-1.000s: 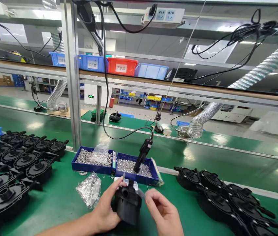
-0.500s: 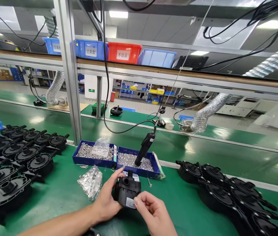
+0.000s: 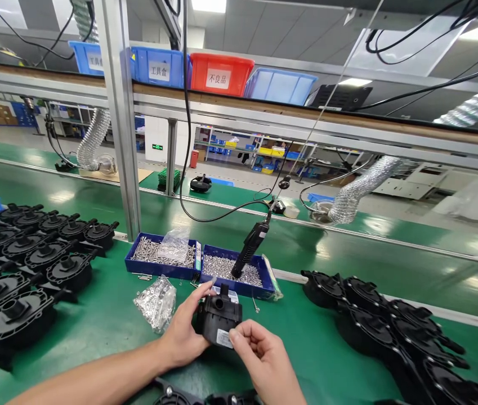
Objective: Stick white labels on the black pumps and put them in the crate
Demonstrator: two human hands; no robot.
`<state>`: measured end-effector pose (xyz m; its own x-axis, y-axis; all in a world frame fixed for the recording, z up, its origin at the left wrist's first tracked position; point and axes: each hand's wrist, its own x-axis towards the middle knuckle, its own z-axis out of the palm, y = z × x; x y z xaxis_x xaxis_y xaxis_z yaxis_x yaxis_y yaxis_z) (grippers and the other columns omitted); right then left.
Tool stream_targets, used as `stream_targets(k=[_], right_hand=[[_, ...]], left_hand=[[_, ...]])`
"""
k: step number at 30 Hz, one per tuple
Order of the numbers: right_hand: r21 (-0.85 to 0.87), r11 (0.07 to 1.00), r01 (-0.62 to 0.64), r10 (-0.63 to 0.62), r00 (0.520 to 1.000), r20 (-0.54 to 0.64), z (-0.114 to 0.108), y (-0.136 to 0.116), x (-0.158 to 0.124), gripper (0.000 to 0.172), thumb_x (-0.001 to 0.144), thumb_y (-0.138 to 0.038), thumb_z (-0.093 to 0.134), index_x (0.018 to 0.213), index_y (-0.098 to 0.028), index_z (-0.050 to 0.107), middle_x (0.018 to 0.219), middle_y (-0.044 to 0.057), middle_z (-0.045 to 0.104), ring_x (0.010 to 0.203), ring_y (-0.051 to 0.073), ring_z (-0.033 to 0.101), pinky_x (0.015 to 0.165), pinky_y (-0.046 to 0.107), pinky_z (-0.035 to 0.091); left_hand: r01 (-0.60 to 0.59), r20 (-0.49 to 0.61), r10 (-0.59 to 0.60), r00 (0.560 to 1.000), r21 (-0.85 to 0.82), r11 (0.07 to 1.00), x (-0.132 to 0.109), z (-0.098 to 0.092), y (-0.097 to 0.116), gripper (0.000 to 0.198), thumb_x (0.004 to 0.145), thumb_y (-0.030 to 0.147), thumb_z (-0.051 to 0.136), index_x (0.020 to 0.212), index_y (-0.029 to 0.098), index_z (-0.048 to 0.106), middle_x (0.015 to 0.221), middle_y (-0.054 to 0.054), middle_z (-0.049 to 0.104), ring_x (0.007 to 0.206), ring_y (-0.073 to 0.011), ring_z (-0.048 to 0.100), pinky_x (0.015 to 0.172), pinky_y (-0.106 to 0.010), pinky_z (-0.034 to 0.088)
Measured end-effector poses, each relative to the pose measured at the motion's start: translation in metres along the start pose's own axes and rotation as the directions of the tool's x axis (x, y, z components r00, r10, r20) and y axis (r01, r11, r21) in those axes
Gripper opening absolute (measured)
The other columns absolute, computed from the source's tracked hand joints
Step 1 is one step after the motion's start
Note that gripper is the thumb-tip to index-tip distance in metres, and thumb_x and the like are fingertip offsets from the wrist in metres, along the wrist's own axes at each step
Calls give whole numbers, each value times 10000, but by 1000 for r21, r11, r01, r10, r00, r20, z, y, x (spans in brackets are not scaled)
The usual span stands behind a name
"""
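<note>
My left hand [image 3: 186, 332] grips a small black pump body [image 3: 217, 316] from its left side, thumb and fingers wrapped round it. My right hand [image 3: 259, 357] is closed in a pinch, with its thumb and fingertips pressed on a white label [image 3: 223, 338] on the pump's near face. The pump is held just above the green mat, in front of two blue trays. An electric screwdriver [image 3: 250, 248] on a cable leans with its tip in the right tray.
The left blue tray [image 3: 160, 269] holds long screws and a plastic bag; the right blue tray [image 3: 264, 288] holds small screws. A bag of screws [image 3: 156, 302] lies nearby. Several black pump covers [image 3: 23, 264] sit at left, more black pump parts [image 3: 391, 332] at right. A metal post [image 3: 120, 118] stands behind.
The right hand came in from the pump's right side onto its near face and now presses on the white label. The pump was turned and raised slightly; the camera tilted down.
</note>
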<state>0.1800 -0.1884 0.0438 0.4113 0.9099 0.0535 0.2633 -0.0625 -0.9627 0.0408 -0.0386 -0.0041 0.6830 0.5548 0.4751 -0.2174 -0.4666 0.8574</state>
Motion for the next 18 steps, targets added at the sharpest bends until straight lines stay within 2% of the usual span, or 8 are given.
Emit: stream_targets(k=[4,8,9,11,13,15,17,18], right_hand=[[-72,996,51,-52,999,-15,2,0,-3,465,998,-583,609,772,-177,588,684,-19,457,608,141,398,555,251,319],[-302,928,219,-255,963,-86,1,1,-6,382,986,-485,663,739,-199,607,623,-36,434,536,134,373,513,270,288],[-347,910,227,-285,950,-126,-1,1,-7,340,967,-481,689,780,-207,617,619,-42,439,526,135,380,506,270,293],[-362,915,178,-267,940,-213,-5,-1,-5,299,935,-498,714,981,-221,611,651,-49,497,520,144,416,506,266,336],[-330,939,100,-189,950,-248,-8,-5,-2,458,915,-489,700,1237,-228,506,756,-39,603,524,152,463,540,274,399],[-329,943,50,-118,975,-189,-6,-11,3,666,856,-422,713,1401,-236,379,880,-17,678,539,163,511,572,293,436],[-333,943,10,-53,991,-121,-1,-17,10,812,760,-350,761,1450,-243,347,932,-4,707,620,196,595,605,306,467],[-324,946,0,-32,995,-96,2,-20,13,814,723,-320,776,1432,-246,383,954,5,716,692,217,637,632,310,486]], left_hand=[[-14,-10,14,1000,-1,1000,0,0,-2,921,808,168,798,1563,385,316,1441,-61,569,1331,-271,557,1143,-476,482],[-38,-27,38,999,-31,999,1,1,-1,888,810,174,806,1549,361,351,1420,-74,586,1315,-273,574,1121,-451,504],[-39,-31,38,999,-51,998,1,2,0,881,810,185,816,1543,359,358,1413,-73,591,1308,-271,581,1109,-437,515],[-44,-41,40,998,-87,995,1,2,0,876,811,207,832,1535,363,363,1413,-70,594,1301,-266,591,1095,-418,528],[-66,-45,62,997,-88,994,0,2,-1,883,811,214,837,1535,370,356,1421,-68,591,1301,-268,593,1101,-424,525],[-122,-33,121,992,-38,992,0,1,-4,890,813,207,828,1541,376,344,1425,-67,591,1298,-274,596,1109,-444,519],[-214,9,214,977,36,976,1,0,-8,861,831,185,791,1543,372,345,1425,-72,592,1300,-280,592,1120,-470,507],[-264,33,263,964,70,962,2,-1,-10,839,845,176,766,1546,364,344,1427,-78,589,1307,-284,585,1129,-484,497]])
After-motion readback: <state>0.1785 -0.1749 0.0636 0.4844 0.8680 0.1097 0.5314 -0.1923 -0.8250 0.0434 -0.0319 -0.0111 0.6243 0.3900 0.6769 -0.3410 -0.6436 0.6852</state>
